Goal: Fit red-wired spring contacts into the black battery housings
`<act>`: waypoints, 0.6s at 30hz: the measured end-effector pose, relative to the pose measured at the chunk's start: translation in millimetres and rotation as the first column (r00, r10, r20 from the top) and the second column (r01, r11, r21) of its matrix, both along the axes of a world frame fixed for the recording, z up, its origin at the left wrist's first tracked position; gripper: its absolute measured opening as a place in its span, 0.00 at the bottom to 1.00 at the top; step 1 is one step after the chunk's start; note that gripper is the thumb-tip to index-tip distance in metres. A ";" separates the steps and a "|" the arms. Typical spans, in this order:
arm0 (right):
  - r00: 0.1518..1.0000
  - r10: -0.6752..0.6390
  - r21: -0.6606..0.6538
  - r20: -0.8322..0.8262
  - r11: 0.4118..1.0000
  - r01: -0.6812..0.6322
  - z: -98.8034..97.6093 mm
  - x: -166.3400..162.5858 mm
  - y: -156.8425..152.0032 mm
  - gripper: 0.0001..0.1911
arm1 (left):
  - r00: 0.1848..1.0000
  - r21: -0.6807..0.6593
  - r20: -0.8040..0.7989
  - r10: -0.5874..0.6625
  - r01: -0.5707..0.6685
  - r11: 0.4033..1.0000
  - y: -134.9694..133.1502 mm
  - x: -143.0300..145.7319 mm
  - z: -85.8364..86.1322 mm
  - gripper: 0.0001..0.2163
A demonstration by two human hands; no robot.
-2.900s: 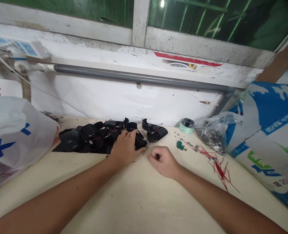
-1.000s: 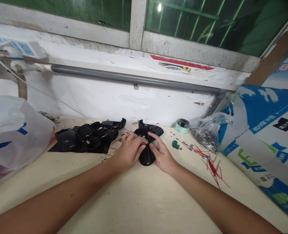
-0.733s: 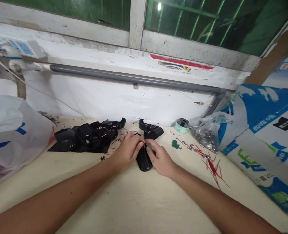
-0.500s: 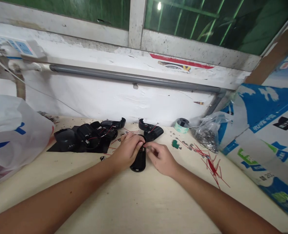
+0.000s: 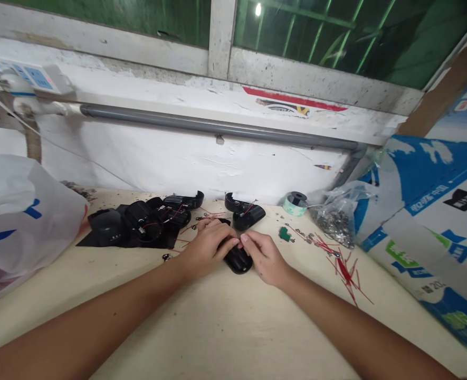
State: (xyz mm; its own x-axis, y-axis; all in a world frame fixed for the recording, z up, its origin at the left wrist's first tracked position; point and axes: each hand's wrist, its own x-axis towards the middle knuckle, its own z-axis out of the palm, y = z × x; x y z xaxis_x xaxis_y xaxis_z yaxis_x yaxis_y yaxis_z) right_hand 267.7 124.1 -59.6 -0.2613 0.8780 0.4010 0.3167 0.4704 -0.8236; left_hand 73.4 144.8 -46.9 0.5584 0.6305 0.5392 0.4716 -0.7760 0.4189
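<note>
A black plastic shell (image 5: pixel 238 259) lies on the beige table (image 5: pixel 217 327) between my two hands. My left hand (image 5: pixel 205 250) is closed over its left and far side. My right hand (image 5: pixel 265 257) presses on its right side, fingers meeting the left hand's fingertips over the part. Just beyond them sit two more black shells with red wires (image 5: pixel 244 211). Further left is a heap of black housings (image 5: pixel 138 224) on a black sheet.
A white plastic bag (image 5: pixel 23 216) bulges at the left. A tape roll (image 5: pixel 295 203), a clear bag of small metal parts (image 5: pixel 338 215), a green board (image 5: pixel 284 234) and red wire offcuts (image 5: pixel 348 274) lie at the right, by a blue-and-white sack (image 5: pixel 435 211). A wall runs behind.
My left hand pulled a black shell from the pile toward me, and my right hand joined it. The shell was turned on its edge half a second ago and now lies flat.
</note>
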 end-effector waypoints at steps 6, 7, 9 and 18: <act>1.000 0.008 -0.026 -0.021 1.000 -0.008 -2.2 -2.3 1.6 0.19 | 1.000 0.021 0.027 0.006 -0.006 1.000 -1.7 0.1 -1.1 0.05; 1.000 0.006 -0.019 -0.018 1.000 -0.006 -1.9 -2.2 1.7 0.19 | 1.000 0.026 0.029 0.002 -0.003 1.000 -2.0 -0.2 -1.2 0.04; 1.000 0.001 -0.010 -0.020 1.000 -0.001 -1.0 -1.7 1.7 0.18 | 1.000 0.032 0.030 -0.001 0.000 0.999 -2.5 -0.6 -1.0 0.03; 0.997 0.018 -0.028 -0.079 0.999 -0.020 -5.8 -3.0 2.9 0.14 | 0.997 0.058 0.043 0.071 -0.074 0.996 4.3 0.3 -6.5 0.03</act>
State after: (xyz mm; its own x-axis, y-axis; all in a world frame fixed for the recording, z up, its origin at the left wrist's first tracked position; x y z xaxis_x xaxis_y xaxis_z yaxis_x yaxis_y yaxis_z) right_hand 264.7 127.0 -65.4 -0.2467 0.8847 0.3955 0.2416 0.4514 -0.8590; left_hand 73.8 149.1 -53.4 0.4890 0.6343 0.5987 0.5106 -0.7647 0.3931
